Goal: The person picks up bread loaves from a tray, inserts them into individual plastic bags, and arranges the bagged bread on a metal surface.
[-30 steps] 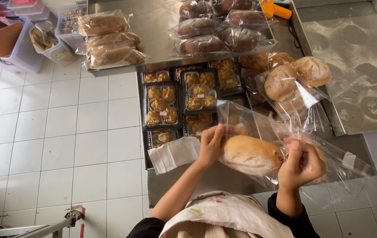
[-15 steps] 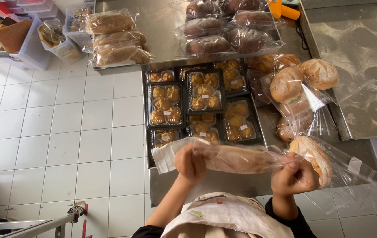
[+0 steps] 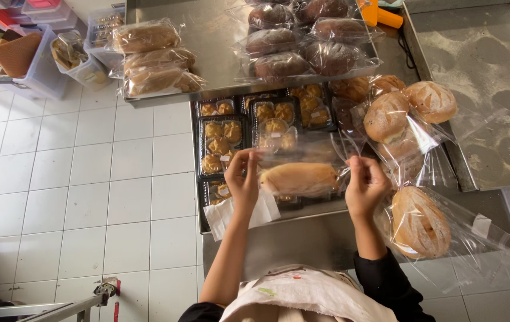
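While both hands are raised over the near edge of the steel counter [image 3: 303,238], a long golden bread loaf in a clear plastic bag [image 3: 298,179] hangs stretched between them. The left hand [image 3: 244,182] has its fingers closed on the bag's left end, thumb and fingertips pinched together on the film; the right hand [image 3: 365,186] is closed the same way on the bag's right end. Below the left hand a folded white paper sheet [image 3: 231,213] lies on the counter edge.

Just beyond the loaf stands a dark tray of clear-lidded plastic boxes holding small yellow pastries [image 3: 222,140], several rows of them, running to the right under the bag. Far left on the grey metal table [image 3: 207,36] lie three bagged light-brown oblong loaves [image 3: 150,56], stacked side by side. Far in the middle sit bagged dark-brown round loaves [image 3: 303,39], with an orange tool [image 3: 380,13] just behind them. To the right, bagged round crusty buns [image 3: 407,110] rest at the edge of a floured steel surface [image 3: 493,89]. Near right, beside the right hand, lies a single crusty round loaf in a loose clear bag [image 3: 419,222]. At far left, on the white tiled floor [image 3: 76,179], stand clear plastic storage bins [image 3: 40,59].
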